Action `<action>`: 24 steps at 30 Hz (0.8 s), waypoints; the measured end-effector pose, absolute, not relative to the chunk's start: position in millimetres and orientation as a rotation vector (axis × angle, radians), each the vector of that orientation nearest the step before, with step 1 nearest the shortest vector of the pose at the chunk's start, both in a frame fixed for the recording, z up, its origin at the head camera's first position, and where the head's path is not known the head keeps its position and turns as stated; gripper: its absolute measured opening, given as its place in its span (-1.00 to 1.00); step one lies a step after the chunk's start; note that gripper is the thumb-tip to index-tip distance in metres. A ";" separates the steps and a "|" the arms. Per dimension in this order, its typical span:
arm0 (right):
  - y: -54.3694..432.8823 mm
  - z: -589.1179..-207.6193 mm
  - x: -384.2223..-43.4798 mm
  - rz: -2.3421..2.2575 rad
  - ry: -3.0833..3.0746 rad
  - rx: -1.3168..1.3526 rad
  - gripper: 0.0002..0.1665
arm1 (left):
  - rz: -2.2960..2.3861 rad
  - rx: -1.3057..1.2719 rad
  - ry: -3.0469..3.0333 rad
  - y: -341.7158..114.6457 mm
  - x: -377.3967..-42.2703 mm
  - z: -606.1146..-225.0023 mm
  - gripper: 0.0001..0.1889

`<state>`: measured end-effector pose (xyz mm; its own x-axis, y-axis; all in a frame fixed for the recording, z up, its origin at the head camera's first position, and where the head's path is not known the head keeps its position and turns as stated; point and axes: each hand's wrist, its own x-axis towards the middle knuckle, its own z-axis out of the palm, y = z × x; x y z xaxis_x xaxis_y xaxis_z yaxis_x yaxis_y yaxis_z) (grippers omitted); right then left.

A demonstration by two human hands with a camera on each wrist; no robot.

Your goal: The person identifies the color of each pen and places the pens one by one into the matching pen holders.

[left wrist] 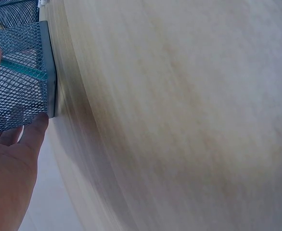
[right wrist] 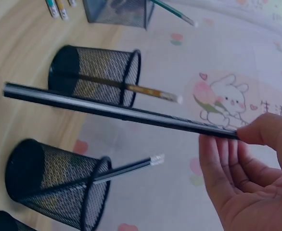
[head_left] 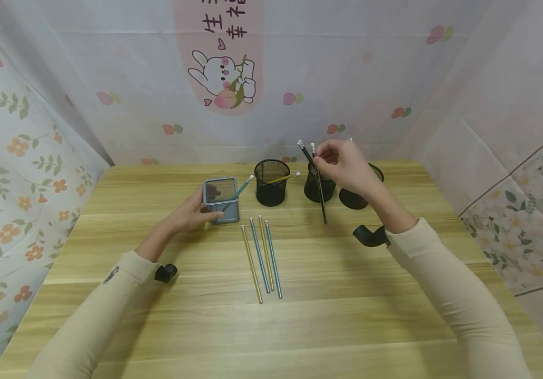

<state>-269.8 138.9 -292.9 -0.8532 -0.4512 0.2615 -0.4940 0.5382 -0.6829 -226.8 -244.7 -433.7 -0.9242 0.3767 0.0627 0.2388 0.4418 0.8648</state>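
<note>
- Gripping with left hand (head_left: 186, 213) a square-mouthed grey mesh holder (head_left: 230, 215) at the left end of the row, thumb to its near side, fingers curled round its left side and visible through the weave.
- Carrying inside that holder a teal pencil (head_left: 244, 185), tilted out over the right rim, white eraser uppermost.
- Pinching with right hand (head_left: 347, 166) a slim black pencil (right wrist: 107, 108), straight and glossy, between thumb and fingertips near its upper end; flat-cut at lower end, outside the cups.
- To the right of the grey holder, upright: round black mesh cup (head_left: 271, 197), with a yellow pencil (head_left: 283, 178) leaning right.
- Next along: second round mesh cup (head_left: 311, 190), holding black pencils (right wrist: 123, 168) with white erasers.
- At far right: third round mesh cup (head_left: 354, 200), partly behind right hand; contents unclear.
- On the wood-grained counter (head_left: 347, 326), side by side: two yellow pencils (head_left: 251, 264) alternating with two blue pencils (head_left: 259, 255).
- Behind: creased cloth (head_left: 371, 79), rabbit-printed.
</note>
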 end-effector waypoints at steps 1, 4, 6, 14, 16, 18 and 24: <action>140.1 -290.7 -270.6 1.236 -2.680 0.824 -0.87 | 1.492 0.549 2.546 -244.7 -226.8 -433.8 -0.35; 142.8 -285.7 -273.4 1.268 -2.605 0.820 -0.86 | 1.496 0.549 2.542 -244.7 -226.5 -433.6 -0.35; 143.9 -282.8 -274.8 1.271 -2.566 0.815 -0.87 | 1.500 0.548 2.538 -244.5 -226.2 -433.3 -0.34; 144.9 -271.1 -277.8 1.298 -2.435 0.802 -0.85 | 1.509 0.540 2.531 -244.0 -225.8 -432.1 -0.34; 144.8 -268.6 -278.1 1.314 -2.406 0.797 -0.85 | 1.511 0.539 2.528 -243.9 -225.6 -431.8 -0.33; 144.5 -266.3 -278.5 1.331 -2.382 0.790 -0.85 | 1.515 0.540 2.526 -243.8 -225.7 -431.7 -0.33; 142.9 -260.9 -281.3 1.337 -2.331 0.789 -0.85 | 1.527 0.536 2.518 -243.8 -225.2 -431.5 -0.33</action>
<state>-281.3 142.9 -260.9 -0.7881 -0.2958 0.5398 -0.6153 0.4029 -0.6776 -225.2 -243.8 -431.5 -0.9251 0.3753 0.0573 0.2243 0.4186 0.8800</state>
